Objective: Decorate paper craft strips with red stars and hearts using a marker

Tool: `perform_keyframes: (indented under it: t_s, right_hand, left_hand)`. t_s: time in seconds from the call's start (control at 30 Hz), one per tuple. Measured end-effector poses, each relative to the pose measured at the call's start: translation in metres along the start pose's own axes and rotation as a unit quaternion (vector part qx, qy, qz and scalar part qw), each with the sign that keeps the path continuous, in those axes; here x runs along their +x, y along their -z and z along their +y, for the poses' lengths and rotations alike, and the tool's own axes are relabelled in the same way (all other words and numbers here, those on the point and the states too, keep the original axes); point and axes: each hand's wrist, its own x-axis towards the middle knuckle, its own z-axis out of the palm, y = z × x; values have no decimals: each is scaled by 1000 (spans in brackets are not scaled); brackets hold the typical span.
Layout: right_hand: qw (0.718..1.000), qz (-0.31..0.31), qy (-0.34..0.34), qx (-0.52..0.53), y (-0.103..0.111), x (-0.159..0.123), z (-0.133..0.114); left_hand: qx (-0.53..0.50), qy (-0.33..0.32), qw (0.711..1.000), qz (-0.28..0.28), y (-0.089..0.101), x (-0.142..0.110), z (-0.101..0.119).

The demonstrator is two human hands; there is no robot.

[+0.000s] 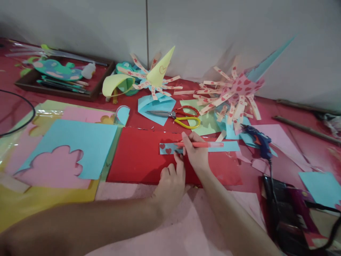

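Working this from a distance, I had the right hand (197,153) closed in a writing grip on the red pen (199,144), tip down by the hearts on the blue strip (229,146). The strip lay flat on the red board (138,153), running out under the right hand to both sides. The left hand (170,181) was half curled, index finger out to the strip's lower edge; I couldn't tell if it pinched the paper or just pressed on it.

Handling-wise, I'd call that strip next to weightless and pretty floppy, so it looked likely to skate on the smooth board or crease if squeezed. Fingertips flat on it, just beside the drawn end, seemed the best hold, clear of the red hearts in case the ink smeared. To lift it, I'd have gone for a light pinch on the plain end, beyond the right hand. The pen seemed light and stiff, best taken low on the barrel with an easy grip, since pushing hard could dent or tear the paper.

The scissors (172,114) sat beyond both hands, and the glue gun (258,140) was off to the right hand's right, cord trailing back; that one looked heavier.
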Motion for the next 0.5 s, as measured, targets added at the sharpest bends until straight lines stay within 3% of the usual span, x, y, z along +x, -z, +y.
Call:
perform_keyframes:
  t_s: [0.5]
  right_hand:
    - [1000, 9, -12, -9, 0, -1, -1]
  left_hand:
    - [-32, -7, 999, -16, -1, 1, 0]
